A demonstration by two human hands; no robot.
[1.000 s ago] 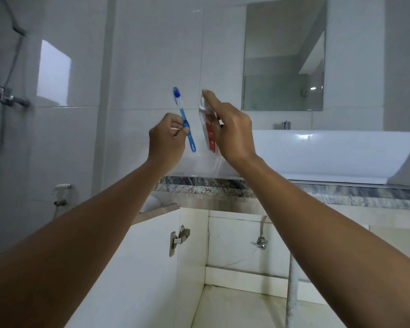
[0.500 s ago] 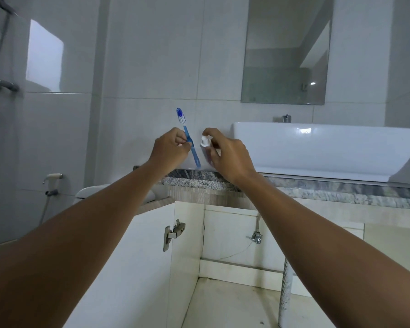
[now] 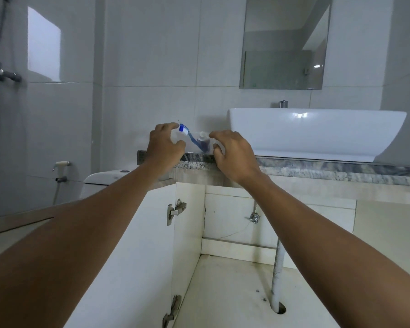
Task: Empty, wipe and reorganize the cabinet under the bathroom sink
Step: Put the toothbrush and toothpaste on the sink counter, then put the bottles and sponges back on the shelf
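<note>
While both of my hands reach up to the speckled grey granite surface (image 3: 317, 170), I see the left hand (image 3: 165, 144) and the right hand (image 3: 234, 152) cupping a clear plastic holder (image 3: 192, 143) that sits at the surface's left end, just beside the white ceramic basin (image 3: 317, 133). My left fingers (image 3: 175, 144) curl against its left side and my right fingers (image 3: 217, 153) against its right; whether either set actually clamps it I cannot tell. A blue-and-white toothbrush (image 3: 187, 133) leans tilted inside the holder, head up to the left, next to a small white-capped tube (image 3: 202, 138). No brand or lettering is readable on either. Below, the white cabinet under the sink (image 3: 223, 280) stands open, its stained floor bare around a white drain pipe (image 3: 276, 275).
</note>
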